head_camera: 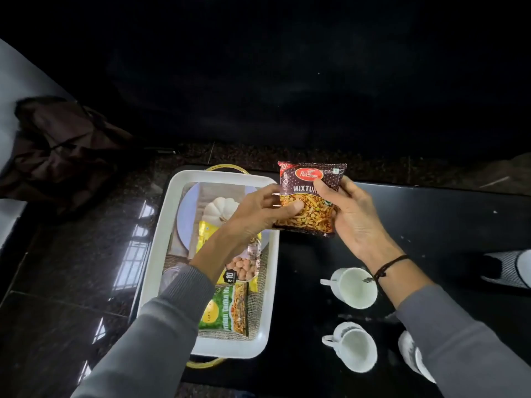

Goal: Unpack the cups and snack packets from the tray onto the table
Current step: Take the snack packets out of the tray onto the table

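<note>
While both hands grip it, the maroon Haldiram's Mixture packet [310, 198] hangs in the air, over the far right edge of the white tray [161, 248] and the black tabletop [431, 225]. Left hand [258, 214] pinches the packet's left edge, thumb on the printed front. Right hand [350, 214] clamps the right edge, thumb near the logo, fingers behind. Black cord on the right wrist.

Handling guess: packet is light, soft, crinkly film, air-puffed, loose contents that shift; slick surface, so hold by the side seams or top seal, not the middle. Squeezing hard could crush the snack.

Still in the tray: a yellow peanut packet [241, 268] partly under the left forearm, a green mixture packet [227, 308] nearer the camera, a white pumpkin ornament [219, 208] on a pale round plate [186, 214].

Already on the tabletop, right of the tray: white cup [355, 288] with a small spoon in it, second white cup [353, 347] closer in, third white cup [413, 354] mostly hidden by the right sleeve. Cups look done; packets judged partway unpacked.

Dark bag [63, 150] far left on the floor side, well apart.
</note>
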The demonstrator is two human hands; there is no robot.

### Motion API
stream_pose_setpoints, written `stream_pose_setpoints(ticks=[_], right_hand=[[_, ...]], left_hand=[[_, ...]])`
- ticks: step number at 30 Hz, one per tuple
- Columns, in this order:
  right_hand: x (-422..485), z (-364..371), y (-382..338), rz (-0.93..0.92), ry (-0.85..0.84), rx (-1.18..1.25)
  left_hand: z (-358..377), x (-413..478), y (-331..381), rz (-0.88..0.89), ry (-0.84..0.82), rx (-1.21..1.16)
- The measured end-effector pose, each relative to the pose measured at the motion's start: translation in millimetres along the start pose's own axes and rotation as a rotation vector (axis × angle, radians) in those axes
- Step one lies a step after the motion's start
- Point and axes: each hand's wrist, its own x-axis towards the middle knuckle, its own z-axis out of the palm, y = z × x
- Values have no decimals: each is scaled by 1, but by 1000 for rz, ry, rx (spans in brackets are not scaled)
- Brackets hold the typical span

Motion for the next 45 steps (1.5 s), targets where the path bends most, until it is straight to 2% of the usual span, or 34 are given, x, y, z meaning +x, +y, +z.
stream_pose_setpoints(ticks=[3, 7, 11, 16, 24, 27, 31, 36, 40, 45], right_hand=[[0, -21, -1, 28, 26, -140], [4, -41, 8, 140, 89, -358], [10, -52, 16, 83, 139, -414], [23, -60, 28, 70, 193, -565], [23, -62, 34, 59, 184, -720], [24, -64, 34, 106, 158, -687], [23, -61, 32, 99, 199, -716], [12, -45, 29, -73, 363, -847], [-2, -22, 28, -99, 313, -848], [-16, 24, 38, -70, 129, -847]], left_hand=[[23, 5, -10, 27, 93, -22], [52, 12, -23, -112, 208, -109], [68, 13, -36, -100, 217, -140], [71, 19, -43, -100, 337, 199], [74, 22, -46, 25, 357, 603], [70, 22, -46, 52, 358, 651], [65, 15, -46, 66, 368, 549], [60, 4, -44, 99, 366, 514], [49, -9, -37, 125, 364, 505], [17, -36, -33, 156, 380, 516]])
